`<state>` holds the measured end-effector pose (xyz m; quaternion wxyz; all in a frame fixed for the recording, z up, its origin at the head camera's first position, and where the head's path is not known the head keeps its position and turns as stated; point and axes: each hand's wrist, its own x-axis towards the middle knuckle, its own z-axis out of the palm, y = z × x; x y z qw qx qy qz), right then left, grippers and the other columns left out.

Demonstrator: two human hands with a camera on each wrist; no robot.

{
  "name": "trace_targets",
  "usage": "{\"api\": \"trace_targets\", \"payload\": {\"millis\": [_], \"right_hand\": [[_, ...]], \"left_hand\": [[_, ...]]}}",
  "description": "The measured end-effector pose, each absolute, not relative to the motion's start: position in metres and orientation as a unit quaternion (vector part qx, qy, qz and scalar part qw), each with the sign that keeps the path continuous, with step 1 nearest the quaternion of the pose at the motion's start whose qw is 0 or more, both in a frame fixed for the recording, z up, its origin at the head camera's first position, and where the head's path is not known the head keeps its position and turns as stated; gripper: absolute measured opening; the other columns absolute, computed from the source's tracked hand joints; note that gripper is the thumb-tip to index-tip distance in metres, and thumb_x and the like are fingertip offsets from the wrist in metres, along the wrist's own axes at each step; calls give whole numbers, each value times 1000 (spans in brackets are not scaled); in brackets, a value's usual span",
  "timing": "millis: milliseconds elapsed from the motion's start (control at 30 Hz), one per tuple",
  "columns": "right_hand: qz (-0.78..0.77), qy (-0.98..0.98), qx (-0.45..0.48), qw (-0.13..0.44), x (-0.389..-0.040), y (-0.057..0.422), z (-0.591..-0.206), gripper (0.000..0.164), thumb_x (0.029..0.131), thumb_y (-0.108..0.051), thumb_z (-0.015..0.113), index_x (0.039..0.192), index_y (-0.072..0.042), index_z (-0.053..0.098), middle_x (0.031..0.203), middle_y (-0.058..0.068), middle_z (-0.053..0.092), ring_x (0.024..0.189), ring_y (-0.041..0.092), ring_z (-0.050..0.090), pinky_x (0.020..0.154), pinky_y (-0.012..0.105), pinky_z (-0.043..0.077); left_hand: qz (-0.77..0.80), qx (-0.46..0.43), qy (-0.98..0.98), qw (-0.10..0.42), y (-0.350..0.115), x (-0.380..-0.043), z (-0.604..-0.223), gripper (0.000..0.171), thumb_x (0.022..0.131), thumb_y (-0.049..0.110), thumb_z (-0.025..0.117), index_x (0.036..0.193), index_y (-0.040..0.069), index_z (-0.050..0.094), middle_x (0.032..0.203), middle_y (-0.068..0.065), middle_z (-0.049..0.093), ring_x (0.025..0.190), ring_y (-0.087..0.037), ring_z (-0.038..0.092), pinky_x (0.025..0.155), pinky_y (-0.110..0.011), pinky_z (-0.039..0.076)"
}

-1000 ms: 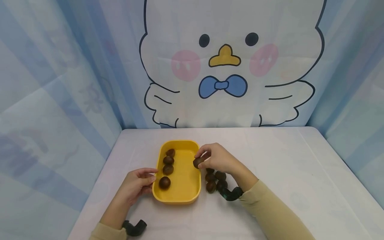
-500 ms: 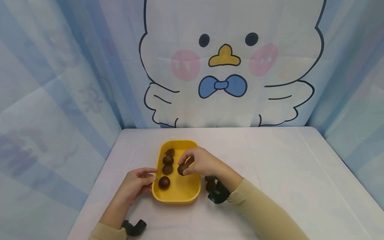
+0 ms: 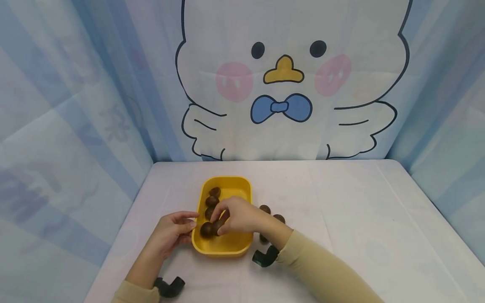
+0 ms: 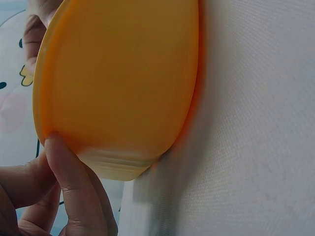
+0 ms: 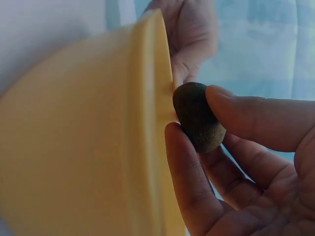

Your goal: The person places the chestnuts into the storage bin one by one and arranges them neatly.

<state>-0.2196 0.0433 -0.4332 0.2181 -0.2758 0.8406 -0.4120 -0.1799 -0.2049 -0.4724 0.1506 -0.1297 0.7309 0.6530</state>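
My right hand (image 3: 238, 216) is inside the yellow tray (image 3: 231, 251) and pinches a chestnut (image 5: 197, 118) between thumb and fingers. In the head view that nut sits right beside the nearest chestnut (image 3: 206, 230) of a row along the tray's left side. Farther back in the row are more brown nuts, among them a chestnut (image 3: 212, 201) and a cut-looking one (image 3: 214, 192). My left hand (image 3: 176, 231) touches the tray's left wall with its fingers fairly straight. Its fingertip (image 4: 56, 145) rests against the outer wall just under the rim.
Several more chestnuts (image 3: 279, 218) lie on the white table (image 3: 341, 202) right of the tray, partly hidden by the right forearm. A dark curved piece sits at each wrist, the left piece (image 3: 170, 287) and the right piece (image 3: 265, 256). Printed curtains (image 3: 280, 139) stand behind.
My right hand has carried the chestnut from the tray's right rim leftward and nearer, down beside the row. The left hand and the tray have stayed in place.
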Motion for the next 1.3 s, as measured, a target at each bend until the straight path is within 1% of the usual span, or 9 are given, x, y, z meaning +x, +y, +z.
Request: {"api": "trace_targets", "payload": {"millis": [300, 467, 567, 667, 900, 1067, 1300], "right_hand": [[-392, 846, -278, 229, -208, 27, -440, 28, 83, -5, 91, 98, -25, 78, 101, -13, 73, 87, 7, 68, 80, 19, 59], [-375, 853, -288, 221, -205, 22, -445, 29, 81, -7, 93, 97, -27, 79, 100, -15, 72, 88, 6, 61, 79, 19, 55], [-366, 855, -296, 216, -203, 20, -448, 29, 80, -8, 93, 96, -28, 80, 99, -16, 72, 91, 4, 58, 81, 19, 53], [-360, 856, -302, 213, -201, 18, -451, 29, 80, -8, 93, 96, -28, 80, 97, -17, 72, 91, 3, 58, 81, 19, 52], [-355, 854, -308, 223, -199, 14, -456, 26, 83, -7, 92, 97, -25, 80, 94, -16, 71, 84, 3, 60, 76, 17, 55], [-344, 858, -312, 218, -199, 11, -460, 25, 83, -7, 92, 98, -24, 80, 94, -17, 72, 84, 1, 61, 77, 16, 55], [-328, 864, -325, 200, -200, 6, -463, 25, 81, -6, 91, 97, -22, 81, 92, -16, 74, 85, 1, 60, 80, 15, 54]], "left_hand": [[661, -116, 725, 155, -207, -180, -474, 38, 100, 4, 73, 138, -1, 69, 98, -5, 74, 69, -15, 71, 66, -26, 65], [663, -116, 723, 156, -206, -180, -473, 39, 100, 4, 73, 138, -1, 69, 96, -4, 74, 68, -15, 71, 66, -26, 65], [663, -111, 724, 155, -206, -180, -474, 39, 100, 4, 72, 139, -2, 68, 95, -3, 73, 67, -14, 71, 65, -26, 65], [663, -110, 724, 154, -206, -180, -474, 40, 100, 4, 73, 139, -2, 68, 94, -3, 73, 67, -14, 70, 65, -26, 65], [662, -111, 724, 158, -206, -179, -475, 40, 100, 4, 72, 140, -2, 67, 95, -3, 73, 68, -15, 71, 66, -27, 65], [663, -107, 724, 158, -206, -178, -474, 40, 100, 4, 72, 140, -3, 67, 94, -3, 73, 68, -14, 70, 65, -26, 65], [665, -104, 723, 156, -206, -179, -474, 40, 100, 3, 72, 140, -4, 67, 92, -2, 73, 66, -14, 70, 65, -26, 65]]}}
